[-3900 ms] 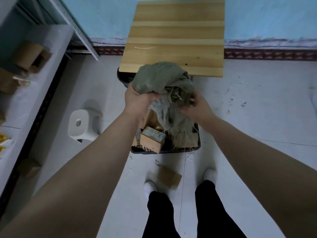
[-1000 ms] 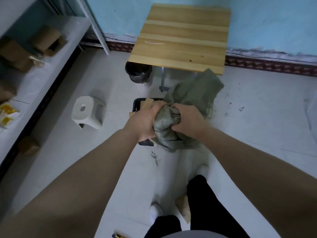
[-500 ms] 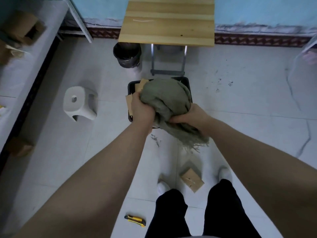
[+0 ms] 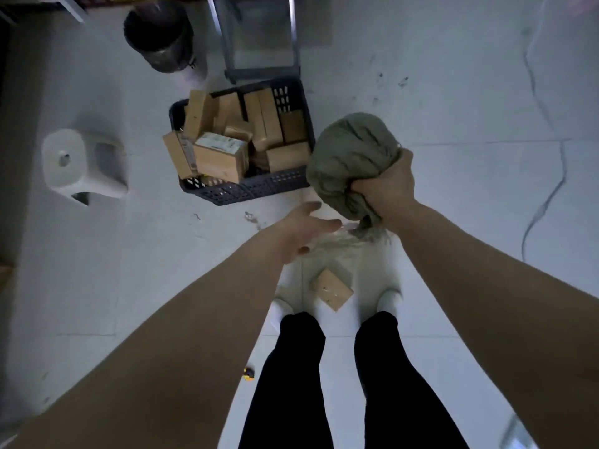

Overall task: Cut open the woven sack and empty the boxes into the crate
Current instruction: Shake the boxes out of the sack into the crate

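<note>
The grey-green woven sack [image 4: 351,157] is crumpled into a ball, and my right hand [image 4: 387,186] is closed around its lower part, just right of the crate. Frayed threads hang from its bottom end. My left hand [image 4: 303,230] is off the sack, fingers spread, below and left of it. The dark plastic crate [image 4: 246,189] stands on the floor, filled with several brown cardboard boxes [image 4: 222,157]. One more cardboard box [image 4: 332,293] lies on the floor between my feet.
A white plastic stool [image 4: 81,163] stands left of the crate. A dark bin [image 4: 160,35] and the table's metal legs [image 4: 259,37] are behind the crate. A yellow utility knife [image 4: 249,374] peeks out by my left leg. Pale tiled floor stretches to the right.
My left hand has let go of the sack, and my right hand alone has carried it to the right of the crate. The view has tilted further down toward my feet.
</note>
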